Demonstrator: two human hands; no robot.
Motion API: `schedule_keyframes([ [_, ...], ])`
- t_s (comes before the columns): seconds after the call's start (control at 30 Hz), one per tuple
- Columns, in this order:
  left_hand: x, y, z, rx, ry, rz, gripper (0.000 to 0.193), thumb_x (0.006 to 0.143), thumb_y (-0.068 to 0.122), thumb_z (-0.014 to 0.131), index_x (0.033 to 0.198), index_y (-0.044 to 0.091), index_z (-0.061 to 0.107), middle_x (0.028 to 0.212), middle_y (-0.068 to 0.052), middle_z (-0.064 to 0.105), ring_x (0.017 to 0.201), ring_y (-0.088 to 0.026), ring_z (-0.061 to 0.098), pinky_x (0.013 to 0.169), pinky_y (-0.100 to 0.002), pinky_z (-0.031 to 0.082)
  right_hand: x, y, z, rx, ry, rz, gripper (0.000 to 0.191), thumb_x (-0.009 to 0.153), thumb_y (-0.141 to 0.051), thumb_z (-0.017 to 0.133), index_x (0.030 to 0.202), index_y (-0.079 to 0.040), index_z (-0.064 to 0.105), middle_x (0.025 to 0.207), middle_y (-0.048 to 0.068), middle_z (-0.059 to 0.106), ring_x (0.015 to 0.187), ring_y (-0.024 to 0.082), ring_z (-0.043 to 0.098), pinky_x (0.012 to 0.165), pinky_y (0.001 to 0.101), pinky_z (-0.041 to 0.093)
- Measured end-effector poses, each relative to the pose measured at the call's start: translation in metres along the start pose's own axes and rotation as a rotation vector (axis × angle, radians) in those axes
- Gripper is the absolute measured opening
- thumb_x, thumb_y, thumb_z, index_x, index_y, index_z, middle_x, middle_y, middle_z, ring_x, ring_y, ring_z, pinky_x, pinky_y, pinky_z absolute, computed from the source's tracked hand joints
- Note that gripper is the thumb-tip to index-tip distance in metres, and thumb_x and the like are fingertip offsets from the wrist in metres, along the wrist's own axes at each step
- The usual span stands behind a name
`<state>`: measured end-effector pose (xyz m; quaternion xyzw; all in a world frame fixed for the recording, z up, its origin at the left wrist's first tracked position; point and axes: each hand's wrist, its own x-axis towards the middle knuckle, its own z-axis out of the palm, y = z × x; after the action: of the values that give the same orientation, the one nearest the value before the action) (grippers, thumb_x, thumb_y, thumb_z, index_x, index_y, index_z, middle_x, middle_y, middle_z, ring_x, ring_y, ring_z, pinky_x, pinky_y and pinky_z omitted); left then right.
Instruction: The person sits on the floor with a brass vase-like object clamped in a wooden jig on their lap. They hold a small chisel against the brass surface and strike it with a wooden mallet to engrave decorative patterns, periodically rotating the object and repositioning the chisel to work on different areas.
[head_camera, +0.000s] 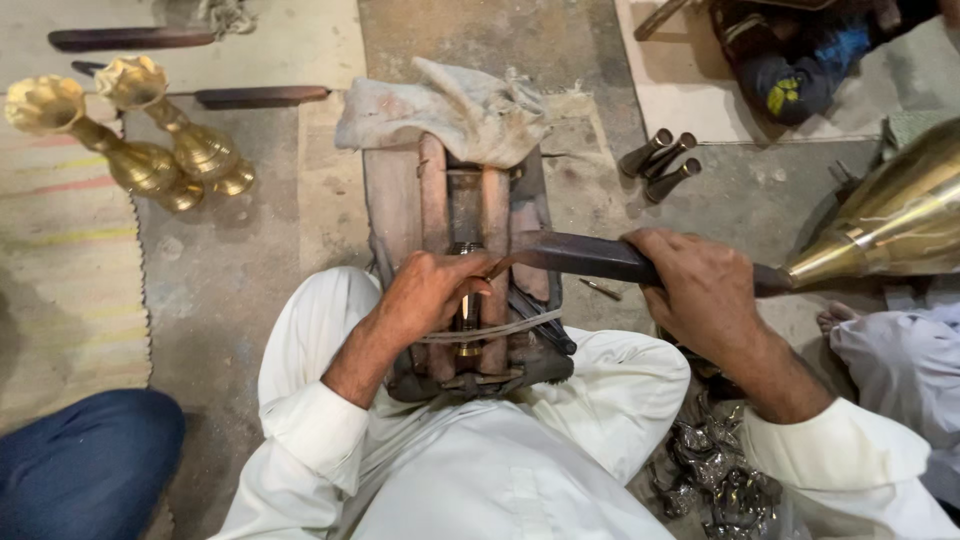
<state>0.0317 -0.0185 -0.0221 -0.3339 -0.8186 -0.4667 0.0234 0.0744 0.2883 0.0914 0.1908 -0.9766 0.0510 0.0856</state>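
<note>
Bare, dusty concrete flooring (240, 290) is being used as the work surface in the head view, with a striped woven mat (60, 260) lying at nine o'clock.

At the centre, a worn wooden block jig with upright slats (420, 200) is being braced between the knees of the person in white clothing, seemingly so that it is kept from shifting under pressure. A dirty grey rag (460, 110) is draped over its far end at twelve o'clock. A small brass cylindrical piece (468, 310) is being held down in the jig's central groove by the left hand (425, 295), whose fingers are closed around it. A long, dark flat steel tool (580, 257) is being gripped firmly by the right hand (700, 290) near its handle end at three o'clock, its tip being pressed against the brass piece, apparently for leverage.

Two golden flower-topped brass vases (150, 150) are lying tipped at ten o'clock, well apart from the jig. Three dark short metal tubes (660, 160) are resting at one o'clock. A large polished brass cone (890, 220) is intruding at three o'clock. Crumpled shiny metal scraps (715, 470) are piled at five o'clock, just beside the right knee.
</note>
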Motion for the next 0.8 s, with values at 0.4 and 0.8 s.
schedule_keyframes([
  [0.4, 0.0, 0.004, -0.006, 0.017, -0.023, -0.015, 0.028, 0.091, 0.01, 0.073, 0.119, 0.008, 0.067, 0.093, -0.019, 0.072, 0.083, -0.04, 0.069, 0.068, -0.046, 0.054, -0.018, -0.008, 0.021, 0.111, -0.014, 0.152, 0.046, 0.072, -0.004, 0.074, 0.116, -0.006, 0.064, 0.091, 0.016, 0.072, 0.082, 0.04, 0.07, 0.068, 0.0479, 0.052],
  [0.8, -0.053, -0.048, 0.023, -0.673, 0.534, -0.419, 0.039, 0.09, -0.008, 0.075, 0.126, -0.004, 0.063, 0.091, -0.004, 0.067, 0.084, -0.007, 0.067, 0.072, -0.022, 0.055, 0.05, -0.067, 0.102, 0.724, -0.003, 0.136, 0.051, 0.082, -0.04, 0.085, 0.114, -0.003, 0.07, 0.095, 0.013, 0.071, 0.083, 0.026, 0.07, 0.072, 0.0409, 0.054],
])
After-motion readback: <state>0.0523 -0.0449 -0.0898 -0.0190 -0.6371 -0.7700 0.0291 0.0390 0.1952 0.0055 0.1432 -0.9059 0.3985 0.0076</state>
